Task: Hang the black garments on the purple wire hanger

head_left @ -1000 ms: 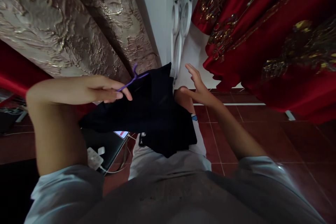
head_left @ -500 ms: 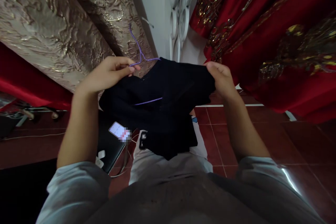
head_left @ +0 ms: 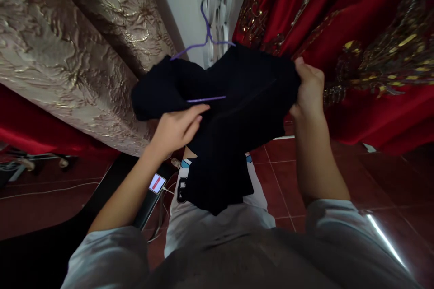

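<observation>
Dark garment [head_left: 257, 86], one: spread above white shorts [head_left: 260, 198], purple hanger [head_left: 208, 36] inside, hook showing at the neckline. Right hand [head_left: 309, 90]: closed, pinching the garment's right end. Left hand [head_left: 179, 128]: half open against the cloth, below the hanger's bar [head_left: 206, 99] — grip, cannot tell. Likely fault — uneven tugging drags a shoulder off the hanger.

A phone [head_left: 158, 183], plugged into a white cable [head_left: 168, 190], lies by a black surface's [head_left: 117, 176] right edge; red drapery [head_left: 359, 117] hangs above floor tiles [head_left: 373, 180].
</observation>
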`<state>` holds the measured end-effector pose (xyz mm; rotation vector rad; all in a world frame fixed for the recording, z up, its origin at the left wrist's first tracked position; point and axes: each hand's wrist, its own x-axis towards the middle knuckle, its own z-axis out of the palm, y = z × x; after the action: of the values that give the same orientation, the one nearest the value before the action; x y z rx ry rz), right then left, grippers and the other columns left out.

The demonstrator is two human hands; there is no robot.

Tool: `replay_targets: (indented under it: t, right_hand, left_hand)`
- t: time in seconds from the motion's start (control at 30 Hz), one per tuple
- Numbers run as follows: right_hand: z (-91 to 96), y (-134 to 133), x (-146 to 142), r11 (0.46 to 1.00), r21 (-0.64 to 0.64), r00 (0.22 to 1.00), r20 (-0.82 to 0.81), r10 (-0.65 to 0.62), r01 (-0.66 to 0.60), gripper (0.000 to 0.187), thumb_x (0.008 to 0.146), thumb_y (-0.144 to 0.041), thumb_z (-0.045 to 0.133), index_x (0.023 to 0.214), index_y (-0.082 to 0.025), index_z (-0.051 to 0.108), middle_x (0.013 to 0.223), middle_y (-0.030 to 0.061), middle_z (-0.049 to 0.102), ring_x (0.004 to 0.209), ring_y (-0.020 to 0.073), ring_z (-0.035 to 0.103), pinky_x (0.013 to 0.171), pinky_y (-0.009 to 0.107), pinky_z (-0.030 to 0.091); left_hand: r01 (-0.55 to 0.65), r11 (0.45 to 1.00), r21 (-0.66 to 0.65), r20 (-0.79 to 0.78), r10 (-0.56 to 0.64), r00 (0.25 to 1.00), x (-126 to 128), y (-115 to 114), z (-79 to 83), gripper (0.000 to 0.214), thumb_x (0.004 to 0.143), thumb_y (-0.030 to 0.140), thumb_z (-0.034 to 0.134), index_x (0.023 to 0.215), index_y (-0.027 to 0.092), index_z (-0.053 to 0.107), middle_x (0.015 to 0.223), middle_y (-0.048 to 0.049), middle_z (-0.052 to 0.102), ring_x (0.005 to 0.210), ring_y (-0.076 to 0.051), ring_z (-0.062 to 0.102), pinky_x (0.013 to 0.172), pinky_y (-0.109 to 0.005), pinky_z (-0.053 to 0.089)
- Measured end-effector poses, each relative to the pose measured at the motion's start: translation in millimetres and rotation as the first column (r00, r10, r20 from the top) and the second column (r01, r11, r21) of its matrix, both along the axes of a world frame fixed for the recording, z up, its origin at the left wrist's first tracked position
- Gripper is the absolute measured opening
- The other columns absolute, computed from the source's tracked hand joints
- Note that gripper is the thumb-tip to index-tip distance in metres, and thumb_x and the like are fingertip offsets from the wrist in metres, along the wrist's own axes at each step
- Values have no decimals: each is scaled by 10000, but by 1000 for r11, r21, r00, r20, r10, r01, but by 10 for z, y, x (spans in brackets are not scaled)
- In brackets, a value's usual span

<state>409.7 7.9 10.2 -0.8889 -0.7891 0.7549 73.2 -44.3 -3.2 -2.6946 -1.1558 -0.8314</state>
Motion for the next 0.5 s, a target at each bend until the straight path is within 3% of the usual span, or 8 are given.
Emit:
replay_targets:
  t: [0.1,0.17,0.27,0.33,0.43,0.47,0.5]
  right_hand:
    - [-263,-138,107,999,-13,998,-43,-37,36,329,955,-251,658,649,-165,570,631,6,560,561,104,495,572,248,401]
    - [-425,-149,173,997,-18,995,-66,-71,70,306,938,-298,675,675,-161,599,690,35,600,592,118,528,601,265,421]
    - [-597,-97,194,982,-32,981,-56,-187,185,215,937,-249,628,740,-162,616,791,67,633,679,131,586,719,289,469]
    - [-690,-139,95,931,3,931,35,-364,364,46,898,-134,607,884,-153,647,961,105,661,858,152,636,860,311,481]
    - [-874,-429,-279,756,120,730,201,-653,643,255,873,-145,631,1125,-173,618,1237,123,607,1111,181,603,972,340,460]
    - [-953,-562,-448,718,121,683,233,-692,686,242,896,-232,642,1130,-186,603,1194,103,605,1072,186,606,939,348,474]
    - [-1036,-691,-625,735,87,695,269,-667,672,198,910,-312,636,1069,-200,595,1091,70,609,989,180,613,892,340,487]
  left_hand:
    - [-159,957,-242,-290,85,953,78,-73,-239,512,1066,330,463,1571,254,422,873,-54,756,696,-224,708,681,-329,544]
    - [-254,918,-304,-308,157,938,122,-80,-427,567,1054,334,488,1595,197,384,977,-115,762,822,-275,738,776,-389,581]
    - [-250,915,-318,-45,249,968,204,-61,-687,611,1032,388,537,1575,142,403,1332,-222,652,1173,-356,675,968,-488,562]
    - [-209,937,-278,230,277,933,291,-60,-823,569,1018,408,571,1518,154,481,1464,-216,562,1318,-357,588,1062,-500,516]
    - [-190,955,-230,568,290,770,499,-138,-981,367,1012,373,603,1326,190,650,1321,-132,677,1236,-286,632,1089,-466,486]
    - [-187,954,-236,653,298,697,586,-192,-1024,287,1012,358,608,1236,202,696,1215,-99,723,1155,-259,660,1061,-445,495]
    - [-179,951,-252,725,308,616,676,-257,-1062,223,1010,346,612,1143,209,728,1112,-72,746,1075,-237,674,1019,-419,508]
